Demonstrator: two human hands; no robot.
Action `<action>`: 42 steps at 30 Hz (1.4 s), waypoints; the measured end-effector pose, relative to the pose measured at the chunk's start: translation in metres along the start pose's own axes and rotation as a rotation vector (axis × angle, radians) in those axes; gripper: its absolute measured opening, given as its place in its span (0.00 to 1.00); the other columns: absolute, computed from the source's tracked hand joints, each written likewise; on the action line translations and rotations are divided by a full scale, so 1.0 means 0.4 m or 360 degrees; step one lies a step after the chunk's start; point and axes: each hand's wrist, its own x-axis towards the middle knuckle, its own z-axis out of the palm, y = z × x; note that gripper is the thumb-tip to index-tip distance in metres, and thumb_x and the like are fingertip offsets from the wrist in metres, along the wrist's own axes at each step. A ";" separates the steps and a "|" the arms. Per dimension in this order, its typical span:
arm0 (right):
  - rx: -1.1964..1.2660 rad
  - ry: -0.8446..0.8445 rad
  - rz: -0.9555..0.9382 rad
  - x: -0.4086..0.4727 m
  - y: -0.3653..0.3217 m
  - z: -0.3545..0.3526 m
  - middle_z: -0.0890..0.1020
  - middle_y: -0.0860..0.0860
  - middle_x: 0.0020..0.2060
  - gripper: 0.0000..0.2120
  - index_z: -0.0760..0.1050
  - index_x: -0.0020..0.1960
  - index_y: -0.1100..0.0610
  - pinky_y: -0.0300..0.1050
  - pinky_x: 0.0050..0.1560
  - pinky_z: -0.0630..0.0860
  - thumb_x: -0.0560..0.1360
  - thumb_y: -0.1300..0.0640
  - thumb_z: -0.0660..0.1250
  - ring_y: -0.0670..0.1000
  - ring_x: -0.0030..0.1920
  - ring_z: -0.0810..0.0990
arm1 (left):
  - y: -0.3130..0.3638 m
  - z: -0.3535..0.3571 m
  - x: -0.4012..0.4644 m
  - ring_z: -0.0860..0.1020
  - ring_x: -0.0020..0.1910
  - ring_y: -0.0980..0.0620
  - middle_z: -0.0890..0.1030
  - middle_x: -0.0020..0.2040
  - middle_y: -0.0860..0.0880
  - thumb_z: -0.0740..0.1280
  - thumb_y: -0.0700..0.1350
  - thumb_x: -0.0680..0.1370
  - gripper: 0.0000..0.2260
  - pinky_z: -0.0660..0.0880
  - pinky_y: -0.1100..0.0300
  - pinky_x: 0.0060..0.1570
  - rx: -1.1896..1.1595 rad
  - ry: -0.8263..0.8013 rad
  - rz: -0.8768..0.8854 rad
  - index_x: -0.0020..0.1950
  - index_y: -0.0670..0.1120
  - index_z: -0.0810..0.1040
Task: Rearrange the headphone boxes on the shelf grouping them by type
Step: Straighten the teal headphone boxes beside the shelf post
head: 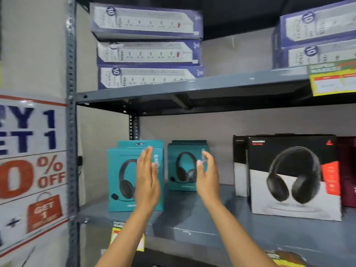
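On the lower grey shelf (192,228) stand two groups of teal headset boxes: a front pair at the left (123,180) and another farther back (183,166). To the right stands a large black-and-white headphone box (292,178) with a similar box behind it, and a maroon box (348,170) at the far right edge. My left hand (147,180) is raised flat, fingers straight, in front of the left teal box. My right hand (207,176) is open in front of the rear teal box's right side. Neither hand holds anything.
The upper shelf (212,83) carries stacked purple power-strip boxes at left (148,51) and right (316,37). A perforated steel upright (71,132) borders the left side, with a sale poster (32,160) beside it. Yellow price tags (333,81) hang on the shelf edges.
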 end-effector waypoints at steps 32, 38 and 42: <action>0.0217 -0.0418 0.0243 -0.035 0.001 0.239 0.76 0.57 0.58 0.13 0.69 0.62 0.52 0.59 0.56 0.78 0.82 0.51 0.52 0.55 0.57 0.78 | -0.191 -0.242 0.048 0.84 0.36 0.50 0.85 0.37 0.51 0.68 0.53 0.76 0.08 0.79 0.51 0.35 -0.0263 0.0362 -0.0887 0.45 0.52 0.83; 0.0333 -0.0021 0.0511 -0.001 0.045 0.163 0.79 0.61 0.46 0.08 0.71 0.45 0.54 0.48 0.38 0.72 0.77 0.61 0.54 0.54 0.39 0.75 | -0.190 -0.175 0.024 0.86 0.41 0.56 0.87 0.42 0.55 0.72 0.41 0.74 0.06 0.81 0.66 0.37 -0.0599 -0.0006 -0.0877 0.50 0.47 0.84; 0.0038 0.0003 0.0628 0.042 0.115 0.071 0.81 0.58 0.43 0.08 0.70 0.45 0.54 0.43 0.33 0.71 0.80 0.58 0.53 0.53 0.37 0.79 | -0.203 -0.113 0.022 0.86 0.47 0.50 0.87 0.47 0.43 0.72 0.41 0.73 0.02 0.83 0.56 0.49 -0.0723 -0.0310 -0.0953 0.44 0.44 0.84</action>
